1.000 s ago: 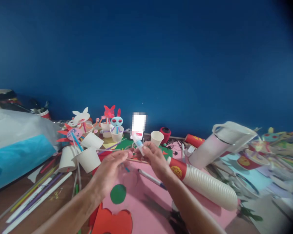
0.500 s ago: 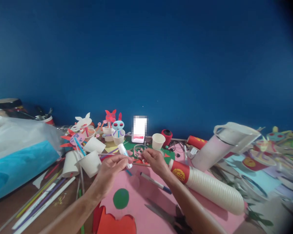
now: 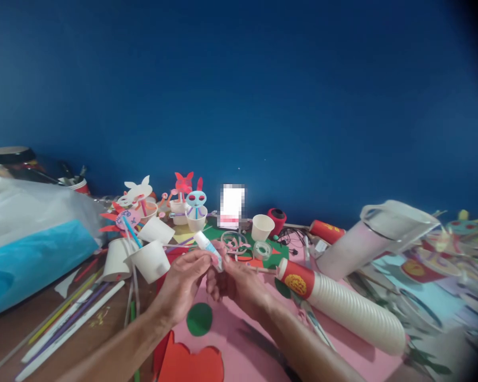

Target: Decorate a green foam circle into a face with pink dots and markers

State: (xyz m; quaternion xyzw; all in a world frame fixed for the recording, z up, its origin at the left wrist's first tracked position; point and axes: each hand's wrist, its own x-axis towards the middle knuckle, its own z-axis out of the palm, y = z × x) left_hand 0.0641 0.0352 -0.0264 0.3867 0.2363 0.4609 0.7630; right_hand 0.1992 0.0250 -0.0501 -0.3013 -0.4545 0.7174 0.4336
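Half curled, pinching a white tube (image 3: 205, 244) with the left hand (image 3: 185, 277), meeting its five-o'clock end with the curled right hand (image 3: 241, 284); cannot tell whether gripping there.

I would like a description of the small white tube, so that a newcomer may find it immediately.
Under the big blue wall, find the pink sheet. Over it, the left hand pinches the tilted white tube, whose lower end is at the right hand. Unlike the wider white paper cups to its left, it is slim and bears light-blue markings.
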